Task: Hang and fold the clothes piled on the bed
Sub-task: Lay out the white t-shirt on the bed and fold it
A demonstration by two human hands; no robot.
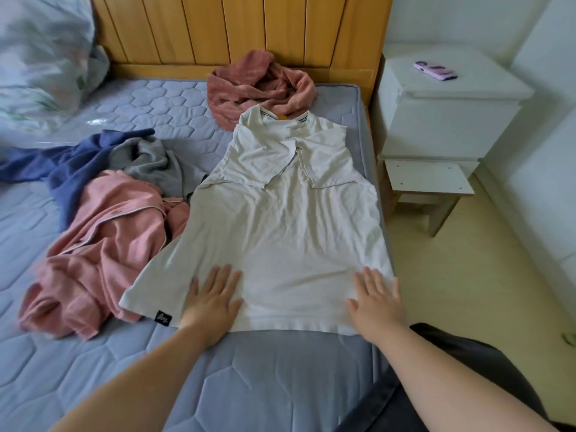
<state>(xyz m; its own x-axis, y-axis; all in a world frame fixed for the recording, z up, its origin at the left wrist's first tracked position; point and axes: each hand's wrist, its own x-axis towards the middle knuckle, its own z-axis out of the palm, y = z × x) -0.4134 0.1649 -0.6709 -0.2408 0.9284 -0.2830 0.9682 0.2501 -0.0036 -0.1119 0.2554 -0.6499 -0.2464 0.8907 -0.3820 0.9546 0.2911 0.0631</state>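
A white T-shirt (277, 219) lies spread flat on the blue quilted mattress (274, 378), both sleeves folded in across its chest and the collar pointing at the headboard. My left hand (213, 302) presses flat on the shirt near its hem, fingers straight. My right hand (377, 302) presses flat on the hem's right side, close to the bed's edge. To the left sits a pile of clothes: a pink garment (103, 251), a grey one (152, 163) and a blue one (62, 165). A crumpled dusty-pink garment (258, 85) lies beyond the collar.
A wooden headboard (237, 29) closes off the far side. A bundled floral duvet (40, 60) fills the far left corner. To the right of the bed stand a white nightstand (442, 113) with a phone (434, 70) on it and a small white stool (427, 182).
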